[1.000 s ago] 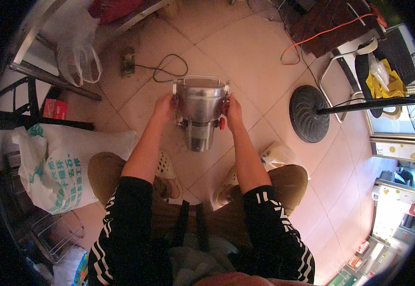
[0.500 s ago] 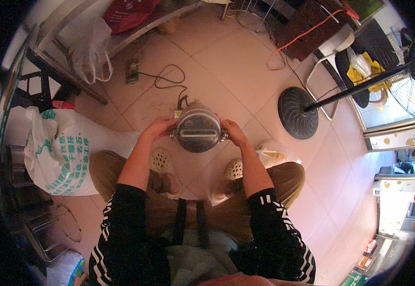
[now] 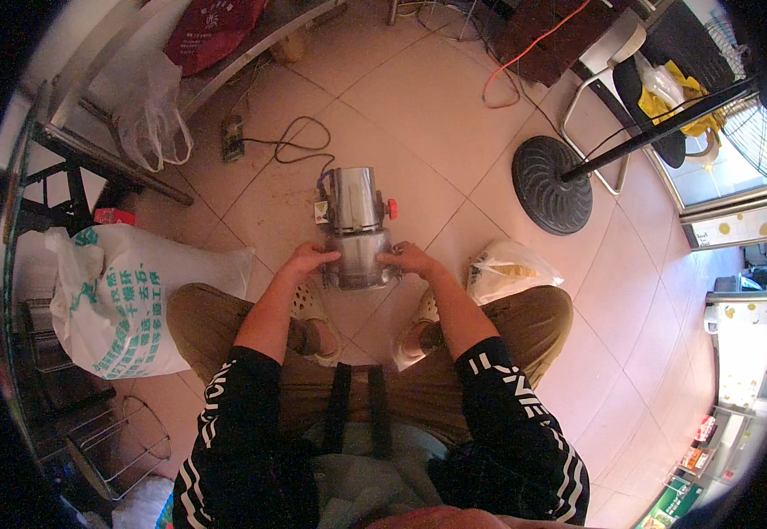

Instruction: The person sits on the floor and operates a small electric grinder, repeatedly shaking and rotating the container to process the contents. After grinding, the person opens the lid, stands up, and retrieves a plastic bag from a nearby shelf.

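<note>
A shiny metal grinder machine [image 3: 354,225] with a red knob on its right side lies tilted on the tiled floor between my feet. My left hand [image 3: 309,261] grips the left side of its round drum end. My right hand [image 3: 408,259] grips the right side of the same drum. A black power cord [image 3: 291,145] runs from the machine's far end to a plug strip [image 3: 233,138] on the floor. I sit low with both knees spread around the machine.
A large white printed sack [image 3: 128,295] lies at my left. A plastic bag [image 3: 511,269] rests by my right knee. A fan's round black base [image 3: 552,183] stands at the right. Metal racks [image 3: 75,159] and a hanging plastic bag [image 3: 156,115] are at the upper left.
The machine went from upright with its open top facing me to tipped over with its body pointing away. Both hands slid down to the drum end nearer me.
</note>
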Demonstrator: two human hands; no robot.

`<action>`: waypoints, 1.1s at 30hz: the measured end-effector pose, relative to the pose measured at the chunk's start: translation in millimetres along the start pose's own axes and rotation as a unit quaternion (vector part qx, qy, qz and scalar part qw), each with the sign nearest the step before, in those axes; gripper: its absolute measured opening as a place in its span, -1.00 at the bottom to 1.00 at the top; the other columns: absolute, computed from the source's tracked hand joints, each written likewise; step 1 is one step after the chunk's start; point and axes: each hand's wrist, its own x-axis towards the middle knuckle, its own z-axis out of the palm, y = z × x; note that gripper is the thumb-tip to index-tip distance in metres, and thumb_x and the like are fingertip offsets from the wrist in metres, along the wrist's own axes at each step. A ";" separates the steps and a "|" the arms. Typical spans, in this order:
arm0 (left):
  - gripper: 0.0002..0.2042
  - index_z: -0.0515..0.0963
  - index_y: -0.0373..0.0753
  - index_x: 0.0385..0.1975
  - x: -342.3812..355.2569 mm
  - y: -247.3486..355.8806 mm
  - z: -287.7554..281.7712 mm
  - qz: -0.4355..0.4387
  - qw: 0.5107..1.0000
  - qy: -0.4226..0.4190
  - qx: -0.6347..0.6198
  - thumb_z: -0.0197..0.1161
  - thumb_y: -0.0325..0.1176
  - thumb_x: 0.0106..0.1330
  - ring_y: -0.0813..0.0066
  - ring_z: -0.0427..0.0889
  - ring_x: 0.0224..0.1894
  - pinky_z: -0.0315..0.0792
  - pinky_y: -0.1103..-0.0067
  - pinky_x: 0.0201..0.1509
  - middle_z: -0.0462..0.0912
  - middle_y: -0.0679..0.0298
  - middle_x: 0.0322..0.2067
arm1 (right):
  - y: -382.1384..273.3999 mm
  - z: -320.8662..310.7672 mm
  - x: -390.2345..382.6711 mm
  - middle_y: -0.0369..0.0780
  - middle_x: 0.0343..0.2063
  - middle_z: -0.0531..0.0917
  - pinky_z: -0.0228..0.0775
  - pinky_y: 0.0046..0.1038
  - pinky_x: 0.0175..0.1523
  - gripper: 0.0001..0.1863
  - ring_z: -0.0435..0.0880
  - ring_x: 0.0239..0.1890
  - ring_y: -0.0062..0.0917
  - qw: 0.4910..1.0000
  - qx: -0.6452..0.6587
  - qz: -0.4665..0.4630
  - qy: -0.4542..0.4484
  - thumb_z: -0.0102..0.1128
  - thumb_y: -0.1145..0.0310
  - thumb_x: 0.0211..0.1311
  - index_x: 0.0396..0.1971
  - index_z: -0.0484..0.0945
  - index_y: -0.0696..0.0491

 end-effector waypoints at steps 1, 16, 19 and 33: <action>-0.32 0.42 -0.37 -0.05 1.8 -0.6 -0.7 -0.004 1.000 0.001 0.005 0.48 0.03 -0.03 0.28 0.50 -0.13 0.42 0.34 -0.17 0.55 0.13 -0.17 | 3.5 1.4 3.0 -0.04 -0.30 0.63 0.48 -0.39 -0.28 0.01 0.61 -0.28 -0.40 1.000 0.001 -0.006 0.006 0.39 -0.29 -0.19 -0.02 0.43 0.38; -0.44 0.57 -0.28 -0.13 -33.4 47.3 -22.2 0.072 0.994 0.079 -0.015 0.20 0.17 0.19 0.43 0.55 -0.30 0.41 0.48 -0.21 0.60 0.25 -0.28 | -47.9 -44.4 -22.5 -0.12 -0.48 0.61 0.57 -0.40 -0.31 -0.14 0.63 -0.50 -0.42 0.999 0.024 -0.021 0.015 0.01 -0.37 0.11 -0.22 0.55 0.32; -0.49 0.52 -0.25 -0.14 -32.4 66.3 -41.6 0.139 0.984 0.047 -0.106 0.05 0.14 0.32 0.44 0.53 -0.31 0.44 0.47 -0.23 0.59 0.28 -0.34 | -70.0 -54.6 -23.2 -0.12 -0.46 0.62 0.60 -0.36 -0.28 -0.21 0.66 -0.45 -0.41 0.984 0.151 -0.062 0.066 -0.06 -0.30 0.22 -0.20 0.54 0.30; -0.63 0.49 -0.20 -0.06 79.4 97.9 -60.2 0.173 0.929 0.086 -0.316 0.02 -0.04 0.38 0.36 0.55 -0.18 0.46 0.40 -0.16 0.58 0.28 -0.21 | -104.7 -64.3 68.8 -0.31 -0.51 0.46 0.40 -0.54 -0.36 -0.39 0.45 -0.51 -0.63 0.904 0.337 -0.132 0.229 -0.10 -0.23 0.30 -0.29 0.49 0.11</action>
